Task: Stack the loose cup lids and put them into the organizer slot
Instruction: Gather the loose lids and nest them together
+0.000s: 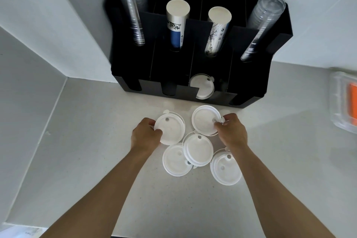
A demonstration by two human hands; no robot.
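Several white cup lids lie loose on the pale counter in front of the black organizer [274, 75]. My left hand [145, 134] grips the left edge of the far-left lid [171, 128]. My right hand [230, 131] pinches the right edge of the far-right lid [204, 120]. Three more lids rest nearer to me: one in the middle [199, 149], one at the lower left [176, 160], one at the lower right [225, 169] partly under my right forearm. Another white lid [201, 87] sits in the organizer's third front slot.
The organizer holds clear cup stacks [133, 6] at both ends and two paper cup stacks [176, 25] between them. White walls form a corner at the left. A clear container with an orange item [347, 100] lies at the right edge of the counter.
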